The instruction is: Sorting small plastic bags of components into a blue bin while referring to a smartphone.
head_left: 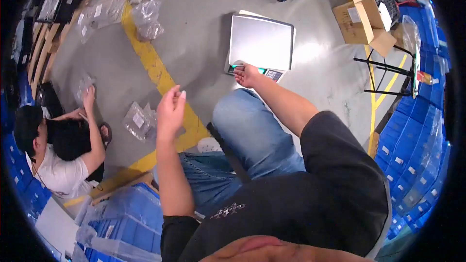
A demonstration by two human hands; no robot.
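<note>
The electronic weighing scale (262,43) lies just ahead of the half-curled right hand (247,75); the loosely bent left hand (171,112) is farther leftward; both 2 appear empty.

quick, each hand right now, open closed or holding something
Left hand: loosely open, fingers bent, nothing visible in it.
Right hand: half open at the near edge of the scale, no held item visible.

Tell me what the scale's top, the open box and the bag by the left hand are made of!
The scale's top looks like smooth, silvery metal: it gleams. The open box seems to be dull brown cardboard, with stiff flaps. The bag is probably thin, shiny plastic, crinkled and see-through.
</note>
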